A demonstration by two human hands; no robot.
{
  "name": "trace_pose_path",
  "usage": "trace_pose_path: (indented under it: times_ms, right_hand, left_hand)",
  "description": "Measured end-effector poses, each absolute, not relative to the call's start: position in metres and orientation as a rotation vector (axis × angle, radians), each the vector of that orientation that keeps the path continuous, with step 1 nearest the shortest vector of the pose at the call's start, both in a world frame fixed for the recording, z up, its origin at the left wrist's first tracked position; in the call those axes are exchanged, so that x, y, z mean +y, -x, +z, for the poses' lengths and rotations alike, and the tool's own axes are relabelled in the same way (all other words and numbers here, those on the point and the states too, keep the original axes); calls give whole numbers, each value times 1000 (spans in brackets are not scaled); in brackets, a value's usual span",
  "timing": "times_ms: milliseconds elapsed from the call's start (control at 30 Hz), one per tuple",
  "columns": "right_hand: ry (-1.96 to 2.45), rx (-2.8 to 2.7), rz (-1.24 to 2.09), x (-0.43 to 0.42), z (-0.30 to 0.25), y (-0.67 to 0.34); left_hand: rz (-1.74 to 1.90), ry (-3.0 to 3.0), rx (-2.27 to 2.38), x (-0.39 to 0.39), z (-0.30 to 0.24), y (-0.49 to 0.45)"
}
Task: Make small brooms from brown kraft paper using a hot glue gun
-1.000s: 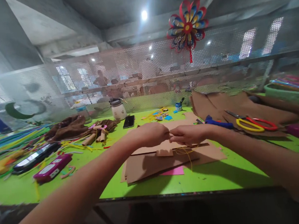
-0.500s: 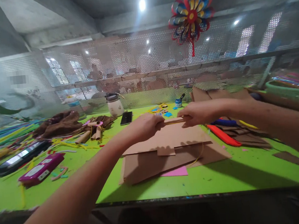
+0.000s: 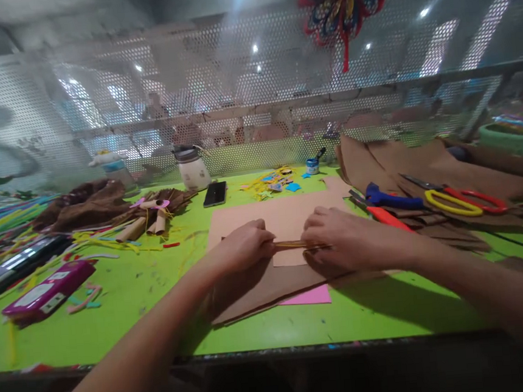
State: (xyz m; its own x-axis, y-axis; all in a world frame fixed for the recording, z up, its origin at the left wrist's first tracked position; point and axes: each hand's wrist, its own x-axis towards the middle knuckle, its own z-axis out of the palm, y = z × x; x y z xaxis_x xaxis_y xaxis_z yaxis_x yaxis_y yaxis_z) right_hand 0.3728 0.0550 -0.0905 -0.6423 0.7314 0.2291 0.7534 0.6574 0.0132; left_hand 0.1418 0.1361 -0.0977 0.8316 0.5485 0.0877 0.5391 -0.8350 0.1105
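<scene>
My left hand [image 3: 246,246] and my right hand [image 3: 333,236] are side by side, their fingers curled closed on a narrow folded edge of brown kraft paper [image 3: 288,244]. A thin yellow line runs along that edge between them. Behind it a lighter brown sheet [image 3: 267,214] lies on the table, and a short tab [image 3: 289,258] of the same colour shows in front. Darker brown sheets [image 3: 247,298] are stacked beneath my hands, partly in shadow. A pink sheet [image 3: 311,295] sticks out under them. My fingertips are partly hidden.
Blue-handled pliers [image 3: 392,198], yellow-and-red scissors [image 3: 463,199] and brown paper [image 3: 423,157] lie to the right. A phone [image 3: 215,194], a white jug [image 3: 192,167] and a small blue jar [image 3: 312,166] stand farther back. Left are paper rolls [image 3: 156,220] and a purple device [image 3: 50,291].
Both hands have come down and nearer with the paper edge, from raised above the sheets to low over them. The view has tilted downward, and the scissors now show at right.
</scene>
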Motion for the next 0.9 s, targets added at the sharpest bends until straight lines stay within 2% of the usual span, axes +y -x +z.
trace_pose_path:
  times_ms: [100,233,667,900]
  right_hand:
    - [1043,-2861,-319,54,-100,-352]
    - [1041,-2922,-526,60,-117,-343]
    - [1080,-3037,-706,61,-116,-333]
    - [1032,-3036,-648,65,-113,-327]
  left_hand:
    - [215,-2956,863,136,-105,-138]
    - [245,-2952,802,134,-106,-135]
    - [294,-2971,822,129,-109,-135]
    - [295,-3021,866,129,-111,-136]
